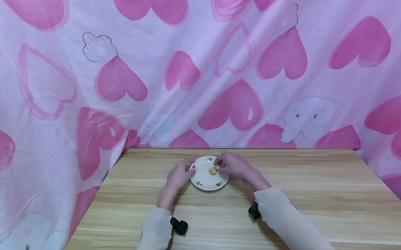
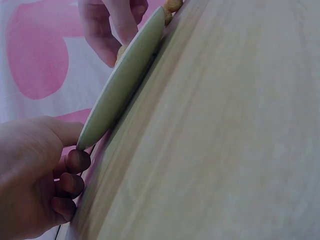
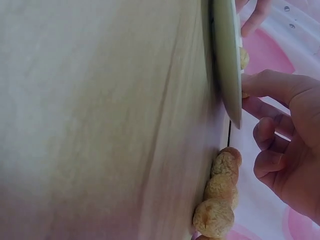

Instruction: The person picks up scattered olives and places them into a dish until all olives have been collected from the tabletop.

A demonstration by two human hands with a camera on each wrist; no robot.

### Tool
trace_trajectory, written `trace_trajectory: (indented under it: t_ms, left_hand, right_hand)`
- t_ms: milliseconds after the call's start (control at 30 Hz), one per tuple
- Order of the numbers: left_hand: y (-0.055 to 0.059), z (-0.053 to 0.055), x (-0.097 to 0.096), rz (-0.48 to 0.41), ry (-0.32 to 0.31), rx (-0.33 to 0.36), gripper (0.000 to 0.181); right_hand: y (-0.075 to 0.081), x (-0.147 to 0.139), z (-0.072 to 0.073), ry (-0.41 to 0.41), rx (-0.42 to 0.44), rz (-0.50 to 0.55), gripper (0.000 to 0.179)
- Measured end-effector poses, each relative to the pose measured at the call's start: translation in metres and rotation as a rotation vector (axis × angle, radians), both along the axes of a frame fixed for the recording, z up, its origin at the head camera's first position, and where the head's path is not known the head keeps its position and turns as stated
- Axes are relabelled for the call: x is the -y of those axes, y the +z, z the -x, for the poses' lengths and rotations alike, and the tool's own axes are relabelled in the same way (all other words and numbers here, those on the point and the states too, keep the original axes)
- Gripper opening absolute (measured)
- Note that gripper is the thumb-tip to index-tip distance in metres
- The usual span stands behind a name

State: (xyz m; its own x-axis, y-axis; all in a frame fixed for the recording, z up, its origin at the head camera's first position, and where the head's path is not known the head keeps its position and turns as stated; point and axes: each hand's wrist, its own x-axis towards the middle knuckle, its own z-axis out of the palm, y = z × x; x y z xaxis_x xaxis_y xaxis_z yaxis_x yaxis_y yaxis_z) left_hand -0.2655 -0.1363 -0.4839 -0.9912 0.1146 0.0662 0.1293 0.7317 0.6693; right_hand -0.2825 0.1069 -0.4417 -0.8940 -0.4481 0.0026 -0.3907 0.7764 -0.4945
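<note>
A white round plate [image 1: 204,182] with small printed figures on its rim lies on the table. My left hand [image 1: 179,175] holds its left rim, the thumb on top and fingers at the edge. A round golden-brown puff [image 1: 212,171] with a wrinkled skin sits on the plate, right of its middle. Beside it my right hand [image 1: 236,165] pinches a second puff [image 1: 217,167] between thumb and forefinger, low over the plate. The right wrist view shows the other right fingers curled loosely, with most of this puff hidden behind the fingertips.
Several more wrinkled puffs [image 3: 214,217] lie in a row on the table beyond the plate's right side, hidden by the right hand in the head view. The wooden table [image 1: 211,221] ends at a pink heart-print cloth [image 1: 218,72] behind and at the sides.
</note>
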Motion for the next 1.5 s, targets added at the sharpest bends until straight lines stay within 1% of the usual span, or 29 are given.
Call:
trace_trajectory:
  t_ms: [200, 300, 500, 767, 933, 1267, 1500]
  left_hand:
    - [0.002, 0.000, 0.000, 0.018, 0.003, -0.002, 0.044]
    - [0.002, 0.000, 0.000, 0.018, 0.002, 0.002, 0.044]
    - [0.001, 0.000, -0.001, 0.021, 0.001, 0.000, 0.045]
    - [0.001, 0.000, -0.002, 0.022, 0.001, 0.002, 0.044]
    - [0.001, 0.000, -0.001, 0.017, -0.001, 0.003, 0.044]
    - [0.001, -0.002, 0.000, 0.006, -0.002, 0.012, 0.044]
    - [0.001, 0.000, -0.001, 0.002, -0.001, 0.003, 0.044]
  right_hand:
    - [-0.002, 0.001, 0.004, 0.011, -0.017, 0.008, 0.030]
    - [-0.005, 0.003, 0.006, 0.023, -0.020, -0.005, 0.029]
    - [-0.006, 0.005, 0.006, 0.021, -0.016, -0.033, 0.026]
    - [0.001, -0.003, 0.000, 0.012, -0.017, -0.006, 0.026]
    - [0.006, -0.011, -0.004, 0.020, -0.039, -0.009, 0.024]
    - [0.008, -0.027, -0.014, 0.041, -0.084, -0.037, 0.019]
    - [0.009, -0.037, -0.021, 0.026, -0.121, -0.041, 0.015]
